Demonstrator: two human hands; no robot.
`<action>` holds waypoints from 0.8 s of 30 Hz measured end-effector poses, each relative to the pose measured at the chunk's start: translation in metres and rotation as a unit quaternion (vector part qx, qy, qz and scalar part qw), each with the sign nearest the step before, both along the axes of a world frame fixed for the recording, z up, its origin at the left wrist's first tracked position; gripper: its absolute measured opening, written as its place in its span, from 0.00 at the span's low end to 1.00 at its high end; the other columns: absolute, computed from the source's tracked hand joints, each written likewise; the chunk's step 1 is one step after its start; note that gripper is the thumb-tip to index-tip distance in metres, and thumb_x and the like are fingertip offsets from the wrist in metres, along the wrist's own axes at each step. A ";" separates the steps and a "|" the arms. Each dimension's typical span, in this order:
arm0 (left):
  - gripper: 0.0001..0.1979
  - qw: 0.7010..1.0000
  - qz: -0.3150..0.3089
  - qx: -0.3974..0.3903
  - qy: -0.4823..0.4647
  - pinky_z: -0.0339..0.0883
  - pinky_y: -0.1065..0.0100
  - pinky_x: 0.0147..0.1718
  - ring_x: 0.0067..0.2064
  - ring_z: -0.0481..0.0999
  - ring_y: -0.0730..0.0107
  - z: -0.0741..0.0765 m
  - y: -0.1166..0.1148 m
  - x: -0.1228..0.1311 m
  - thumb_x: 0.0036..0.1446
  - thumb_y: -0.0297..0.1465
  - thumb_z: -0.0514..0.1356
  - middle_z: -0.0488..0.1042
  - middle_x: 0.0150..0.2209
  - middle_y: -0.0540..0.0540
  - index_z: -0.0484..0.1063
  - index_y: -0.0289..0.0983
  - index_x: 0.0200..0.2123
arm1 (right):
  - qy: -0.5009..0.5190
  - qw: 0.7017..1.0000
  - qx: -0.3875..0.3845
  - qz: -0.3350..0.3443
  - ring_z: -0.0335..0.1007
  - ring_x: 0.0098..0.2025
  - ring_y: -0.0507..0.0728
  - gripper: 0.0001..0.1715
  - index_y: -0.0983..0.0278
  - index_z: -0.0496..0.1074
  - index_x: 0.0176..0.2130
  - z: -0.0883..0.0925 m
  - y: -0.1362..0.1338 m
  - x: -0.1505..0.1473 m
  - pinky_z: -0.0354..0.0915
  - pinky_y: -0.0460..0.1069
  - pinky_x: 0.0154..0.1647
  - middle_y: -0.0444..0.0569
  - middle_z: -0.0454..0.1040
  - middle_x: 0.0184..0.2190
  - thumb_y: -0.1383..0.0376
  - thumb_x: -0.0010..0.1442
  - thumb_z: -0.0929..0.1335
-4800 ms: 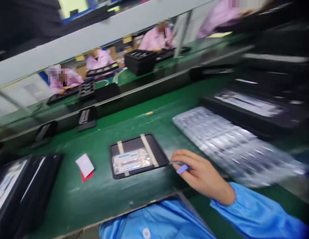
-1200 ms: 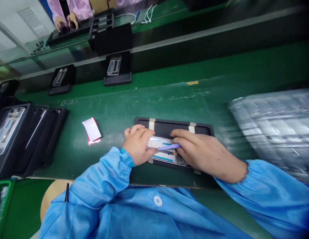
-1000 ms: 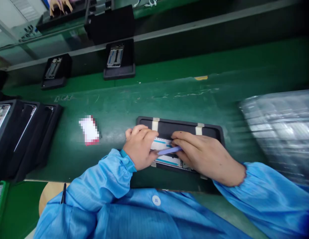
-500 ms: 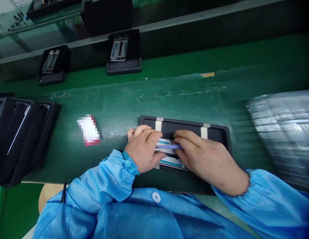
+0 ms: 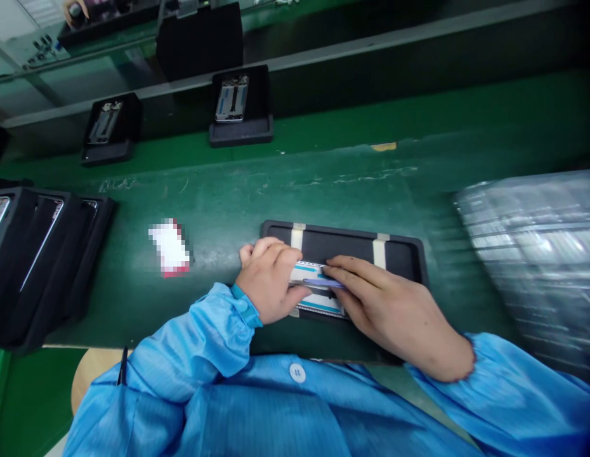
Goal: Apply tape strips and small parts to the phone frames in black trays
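A phone mid-frame point(image 5: 318, 301), silvery white with blue strips and a dark band, lies on a black foam tray point(image 5: 340, 244). My left hand point(image 5: 271, 279) grips its left end, thumb at the near side and fingers over the far side. My right hand point(image 5: 394, 304) is over its right end, fingers closed around a thin purple strip-like piece point(image 5: 318, 283) that points left across the frame. The fingers hide part of this piece, so its kind is unclear. The frame's two ends are covered by my hands.
Two foam holders with phone frames point(image 5: 232, 98) point(image 5: 105, 122) stand at the back. Foam trays with phone parts point(image 5: 52, 254) lean at the left. A blurred white-and-red card point(image 5: 170, 246) lies on the green table. Clear plastic trays point(image 5: 537, 241) are stacked at the right.
The view has shifted slightly. My right fingers have spread a little and moved along the frame; the purple piece lies lower and shows less. My left hand keeps its grip on the frame.
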State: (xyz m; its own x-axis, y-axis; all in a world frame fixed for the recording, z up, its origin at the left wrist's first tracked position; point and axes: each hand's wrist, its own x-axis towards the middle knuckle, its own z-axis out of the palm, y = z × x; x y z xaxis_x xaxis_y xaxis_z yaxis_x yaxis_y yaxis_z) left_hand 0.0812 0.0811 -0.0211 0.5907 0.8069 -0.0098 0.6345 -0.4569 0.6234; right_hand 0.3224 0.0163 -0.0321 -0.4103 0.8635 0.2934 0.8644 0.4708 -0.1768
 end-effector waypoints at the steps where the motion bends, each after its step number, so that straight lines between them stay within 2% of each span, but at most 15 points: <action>1: 0.24 1.000 -0.001 0.000 -0.001 0.57 0.40 0.62 0.68 0.67 0.42 0.000 0.000 0.000 0.59 0.40 0.73 0.79 0.57 0.38 0.72 0.40 0.55 | 0.007 1.000 -0.001 0.001 0.83 0.52 0.63 0.19 0.65 0.79 0.59 -0.001 0.000 0.002 0.80 0.57 0.49 0.55 0.81 0.58 0.66 0.73 0.67; 6: 0.23 1.000 0.000 0.011 -0.004 0.58 0.41 0.61 0.67 0.68 0.43 -0.001 0.000 0.000 0.59 0.39 0.72 0.79 0.56 0.38 0.72 0.40 0.54 | 0.005 1.000 0.015 0.002 0.83 0.53 0.65 0.21 0.65 0.79 0.60 -0.008 -0.004 0.009 0.80 0.58 0.50 0.57 0.81 0.57 0.67 0.71 0.68; 10: 0.23 1.000 0.000 0.009 0.000 0.58 0.41 0.61 0.67 0.68 0.42 -0.003 0.000 0.000 0.59 0.39 0.72 0.79 0.57 0.38 0.72 0.41 0.54 | 0.006 1.000 0.017 -0.005 0.83 0.53 0.65 0.21 0.64 0.80 0.60 -0.010 -0.005 0.002 0.80 0.58 0.50 0.57 0.82 0.57 0.68 0.70 0.68; 13: 0.24 1.000 -0.003 0.013 -0.001 0.58 0.41 0.61 0.68 0.67 0.42 -0.004 0.000 0.000 0.58 0.40 0.73 0.79 0.57 0.39 0.72 0.41 0.54 | -0.012 1.000 0.017 -0.015 0.84 0.49 0.65 0.20 0.66 0.80 0.58 -0.004 -0.003 -0.005 0.80 0.58 0.46 0.57 0.82 0.56 0.68 0.71 0.67; 16: 0.25 1.000 0.004 0.028 -0.004 0.58 0.42 0.60 0.67 0.68 0.42 -0.005 0.000 -0.001 0.57 0.40 0.74 0.79 0.56 0.39 0.72 0.39 0.54 | -0.006 1.000 -0.015 -0.001 0.84 0.46 0.64 0.18 0.67 0.79 0.56 0.012 0.003 -0.002 0.80 0.57 0.42 0.57 0.82 0.56 0.67 0.71 0.66; 19: 0.24 0.999 0.006 0.036 -0.008 0.59 0.43 0.60 0.67 0.69 0.43 -0.005 -0.001 -0.001 0.58 0.39 0.73 0.80 0.56 0.39 0.72 0.38 0.54 | 0.112 0.993 -0.043 0.002 0.83 0.51 0.64 0.13 0.63 0.80 0.51 0.034 0.010 0.011 0.80 0.57 0.49 0.55 0.82 0.56 0.65 0.72 0.67; 21: 0.24 0.999 0.004 0.037 -0.007 0.59 0.43 0.60 0.67 0.68 0.43 -0.005 -0.001 -0.001 0.58 0.38 0.73 0.79 0.56 0.38 0.72 0.39 0.54 | 0.216 0.975 -0.043 -0.037 0.82 0.55 0.65 0.12 0.59 0.81 0.48 0.045 0.015 0.019 0.79 0.57 0.53 0.55 0.82 0.54 0.63 0.74 0.66; 24: 0.23 0.999 0.008 0.039 -0.001 0.59 0.43 0.60 0.67 0.68 0.43 -0.005 -0.001 -0.002 0.58 0.39 0.72 0.79 0.57 0.37 0.72 0.40 0.54 | 0.294 0.951 -0.058 -0.082 0.83 0.49 0.64 0.16 0.59 0.82 0.46 0.042 0.019 0.019 0.79 0.57 0.49 0.56 0.83 0.46 0.59 0.76 0.65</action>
State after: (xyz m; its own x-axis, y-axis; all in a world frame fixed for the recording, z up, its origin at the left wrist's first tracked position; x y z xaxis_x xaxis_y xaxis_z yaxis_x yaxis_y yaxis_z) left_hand 0.0795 0.0804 -0.0263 0.5777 0.8145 0.0542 0.6411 -0.4938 0.5876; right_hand 0.3418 0.0355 0.0098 -0.0626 0.9423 0.3288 0.6608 0.2860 -0.6940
